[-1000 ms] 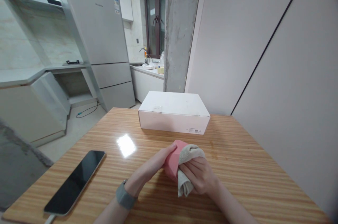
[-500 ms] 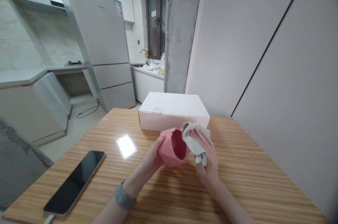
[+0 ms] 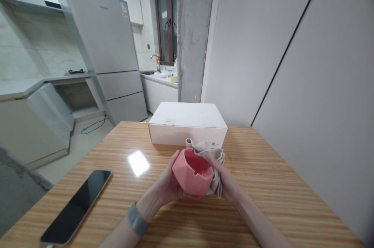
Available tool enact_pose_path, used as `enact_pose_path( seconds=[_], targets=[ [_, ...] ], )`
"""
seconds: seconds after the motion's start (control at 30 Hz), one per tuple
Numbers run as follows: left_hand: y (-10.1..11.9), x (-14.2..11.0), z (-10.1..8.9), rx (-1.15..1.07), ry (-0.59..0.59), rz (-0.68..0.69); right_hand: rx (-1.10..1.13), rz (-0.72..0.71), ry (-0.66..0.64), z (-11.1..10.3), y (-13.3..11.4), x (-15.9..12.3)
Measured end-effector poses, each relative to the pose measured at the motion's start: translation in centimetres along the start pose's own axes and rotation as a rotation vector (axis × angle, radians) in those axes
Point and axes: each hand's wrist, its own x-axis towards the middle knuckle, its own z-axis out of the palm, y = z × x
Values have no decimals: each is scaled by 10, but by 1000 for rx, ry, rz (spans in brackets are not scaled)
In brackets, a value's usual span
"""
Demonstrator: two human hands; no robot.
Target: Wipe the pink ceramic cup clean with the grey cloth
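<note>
**Cup lying between the hands, mouth leaning toward the right hand**

The cup [image 3: 191, 182] is sitting immediately right of the left hand [image 3: 168, 187] and immediately left of the right hand [image 3: 224, 180]. The left hand is nearer, touching the cup directly: its palm is pressing the left wall, its thumb is lying up the side near the rim, and its fingers are curling underneath. The right hand is gripping the cloth [image 3: 203, 147], its thumb lying on top near the rim; its other fingers are hiding behind the fabric, so their exact pose cannot be told.

The cup's axis is tilting: the mouth is facing up and leaning to the right-hand side, while the base is pointing down toward the left palm. A small notch is showing in the rim on the side nearest the wearer. The cloth is bunching against the far and right walls, touching the cup. The cup appears to be hanging above the table [image 3: 280, 201], judging by the shadow below.

Beyond both hands, the box [image 3: 188, 117] is limiting forward room; whether the cloth is touching its front face cannot be told. The phone [image 3: 77, 207] is lying well left of the left hand. Bare wood is extending rightward from the right hand to the slanting edge, giving that side the wider margin.
</note>
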Motion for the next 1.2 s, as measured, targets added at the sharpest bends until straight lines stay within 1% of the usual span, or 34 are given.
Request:
enact_pose_path(
  seconds=[0.07, 0.13, 0.23, 0.33, 0.43, 0.5, 0.53, 0.57, 0.6, 0.67, 0.77, 0.83, 0.9, 1.0, 1.07, 1.13, 1.2],
  targets=[
    [0, 2, -1, 7, 35, 13, 12, -11, 32, 3, 2, 4],
    [-1, 4, -1, 18, 79, 44, 20, -53, 63, 4, 4, 7],
    [-1, 6, -2, 24, 147, 122, -10, -117, 98, 2, 9, 11],
    [-2, 8, -2, 33, 184, 265, -92, -190, 137, -6, 20, 14],
    [-4, 10, -4, 67, 228, 459, -168, -306, 189, -13, 33, 19],
    [-7, 12, -4, 96, 272, 586, -178, -356, 188, -14, 40, 21],
    [-9, 12, -3, 119, 285, 622, -173, -369, 179, -13, 41, 21],
    [-10, 13, -3, 146, 286, 632, -166, -372, 171, -12, 42, 21],
    [-11, 13, -2, 175, 273, 612, -156, -366, 169, -10, 41, 20],
    [-12, 14, -1, 221, 244, 522, -126, -348, 176, -5, 38, 17],
    [-11, 14, -2, 215, 254, 435, -49, -307, 183, 2, 31, 13],
    [-9, 14, -4, 222, 266, 412, 5, -298, 170, 6, 26, 11],
    [-8, 12, -5, 268, 241, 402, 42, -280, 153, 7, 21, 10],
    [-9, 10, -6, 322, 192, 472, 58, -226, 134, 6, 13, 9],
    [-10, 10, -6, 339, 190, 516, 49, -214, 121, 4, 11, 10],
    [-9, 10, -4, 375, 241, 555, 36, -230, 119, 2, 11, 11],
    [-9, 12, -2, 432, 328, 630, 35, -242, 129, 1, 14, 12]
  ],
)
